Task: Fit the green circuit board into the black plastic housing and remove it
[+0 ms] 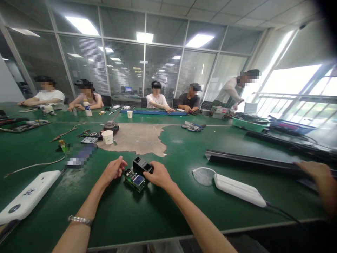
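Note:
A green circuit board (135, 180) with a small blue-grey screen lies on the green table in front of me. Just behind it, and partly against it, is a black plastic housing (142, 165) with square openings. My right hand (158, 174) grips the right end of this housing between thumb and fingers. To the left of the board, my left hand (114, 168) is raised a little with its fingers curled and slightly apart, holding nothing. A silver bracelet is on the left wrist.
White power strips (239, 189) lie right and left. A co-worker's hand (314, 170) rests on a long black rail (244, 164) at right. A paper cup (107, 137) stands on the torn brown sheet (137, 137). Several people sit across the table (184, 218).

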`<state>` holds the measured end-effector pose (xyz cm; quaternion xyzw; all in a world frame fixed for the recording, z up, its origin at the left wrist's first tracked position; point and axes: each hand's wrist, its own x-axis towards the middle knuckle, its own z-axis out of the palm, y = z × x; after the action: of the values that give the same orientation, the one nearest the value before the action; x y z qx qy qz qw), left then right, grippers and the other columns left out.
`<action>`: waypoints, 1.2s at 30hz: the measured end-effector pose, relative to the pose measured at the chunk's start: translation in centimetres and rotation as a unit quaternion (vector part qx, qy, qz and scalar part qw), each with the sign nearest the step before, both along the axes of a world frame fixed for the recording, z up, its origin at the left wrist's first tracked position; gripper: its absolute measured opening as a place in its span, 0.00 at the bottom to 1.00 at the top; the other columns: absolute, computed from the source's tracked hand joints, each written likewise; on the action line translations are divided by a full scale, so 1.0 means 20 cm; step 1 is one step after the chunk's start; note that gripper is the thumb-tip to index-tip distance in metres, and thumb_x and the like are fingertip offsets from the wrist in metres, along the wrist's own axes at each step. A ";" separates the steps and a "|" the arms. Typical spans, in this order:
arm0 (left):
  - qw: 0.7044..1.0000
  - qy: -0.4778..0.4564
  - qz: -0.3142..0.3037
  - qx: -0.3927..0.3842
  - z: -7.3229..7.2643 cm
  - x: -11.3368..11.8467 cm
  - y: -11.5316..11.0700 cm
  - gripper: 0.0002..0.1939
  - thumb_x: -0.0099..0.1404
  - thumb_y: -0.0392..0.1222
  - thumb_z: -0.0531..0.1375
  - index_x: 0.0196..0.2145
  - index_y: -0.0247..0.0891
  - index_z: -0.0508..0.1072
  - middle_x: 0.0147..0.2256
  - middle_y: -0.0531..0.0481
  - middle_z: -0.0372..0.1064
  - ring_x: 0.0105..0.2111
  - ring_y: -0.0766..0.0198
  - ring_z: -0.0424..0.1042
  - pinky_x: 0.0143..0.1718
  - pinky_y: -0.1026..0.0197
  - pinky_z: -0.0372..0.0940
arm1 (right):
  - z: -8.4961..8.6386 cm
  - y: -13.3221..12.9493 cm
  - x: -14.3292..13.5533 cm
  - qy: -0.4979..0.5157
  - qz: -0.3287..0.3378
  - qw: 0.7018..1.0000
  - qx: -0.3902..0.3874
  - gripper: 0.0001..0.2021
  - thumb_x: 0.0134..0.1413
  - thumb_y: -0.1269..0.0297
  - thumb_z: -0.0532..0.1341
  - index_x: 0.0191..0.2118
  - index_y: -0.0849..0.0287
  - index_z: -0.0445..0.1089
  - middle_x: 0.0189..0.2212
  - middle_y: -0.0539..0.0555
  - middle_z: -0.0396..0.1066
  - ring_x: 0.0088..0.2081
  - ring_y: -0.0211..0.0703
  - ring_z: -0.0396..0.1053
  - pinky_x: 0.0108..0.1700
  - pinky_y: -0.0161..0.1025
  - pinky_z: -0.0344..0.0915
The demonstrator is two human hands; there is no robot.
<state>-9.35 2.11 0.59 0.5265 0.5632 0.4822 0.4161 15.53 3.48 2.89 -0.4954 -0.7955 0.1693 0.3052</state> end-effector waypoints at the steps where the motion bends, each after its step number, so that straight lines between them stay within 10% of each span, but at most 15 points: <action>1: 1.000 0.003 -0.002 0.000 0.00 0.00 0.00 0.31 0.59 0.67 0.49 0.34 0.33 0.71 0.24 0.52 0.64 0.14 0.73 0.60 0.11 0.70 0.49 | -0.01 -0.01 0.00 0.002 -0.002 1.000 0.002 0.17 0.42 0.57 0.66 0.39 0.60 0.69 0.34 0.55 0.69 0.36 0.44 0.66 0.38 0.37 0.60; 10: 1.000 0.021 -0.017 -0.007 0.00 0.01 0.01 0.31 0.60 0.66 0.48 0.34 0.33 0.72 0.24 0.51 0.65 0.14 0.72 0.61 0.11 0.70 0.50 | -0.06 -0.03 0.03 0.034 -0.010 0.999 0.012 0.15 0.44 0.61 0.64 0.40 0.59 0.68 0.34 0.53 0.67 0.36 0.43 0.65 0.39 0.38 0.61; 19: 1.000 0.014 -0.011 0.001 0.03 0.02 -0.01 0.31 0.60 0.66 0.48 0.36 0.32 0.72 0.25 0.49 0.68 0.14 0.72 0.60 0.12 0.69 0.48 | 0.10 -0.14 0.02 0.164 0.055 0.985 0.026 0.11 0.53 0.58 0.59 0.38 0.59 0.69 0.26 0.50 0.69 0.25 0.37 0.64 0.28 0.33 0.59; 36: 0.999 0.034 -0.006 -0.010 0.03 0.02 -0.02 0.34 0.61 0.66 0.47 0.41 0.33 0.74 0.14 0.56 0.57 0.13 0.70 0.56 0.14 0.69 0.47 | 0.13 -0.23 0.01 0.027 0.122 0.989 0.081 0.12 0.48 0.57 0.61 0.36 0.58 0.68 0.25 0.49 0.67 0.28 0.39 0.63 0.33 0.35 0.57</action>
<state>-8.99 1.69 1.25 0.5420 0.5787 0.4559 0.4043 15.66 -1.17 5.50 -0.3636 -0.8526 0.1538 0.3422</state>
